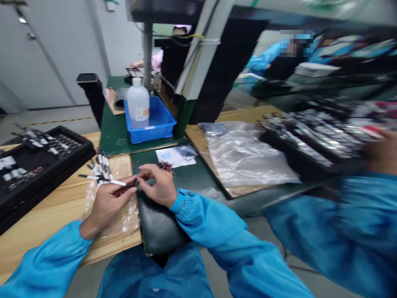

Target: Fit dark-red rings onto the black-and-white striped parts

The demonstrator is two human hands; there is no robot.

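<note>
**Head view: both hands pinch a small dark part above the bench edge.**

Left hand [107,207] and right hand [156,186] hold the dark part [125,187] between narrowly closed fingers [132,189]. White-and-black sticks [101,169] lie on clear plastic [116,211] just left of the hands; a dark red pile [166,167] lies just beyond them. Farther on, a blue bin [158,128] holds a white bottle [138,103]; its label is unreadable. Paper slip [175,156] on green mat [149,165]: print too small to read. Black foam tray [40,165] at left holds metal parts. At right, a co-worker's blurred hand [383,153] is beside a black tray [310,136], near a plastic bag [245,155].
</note>
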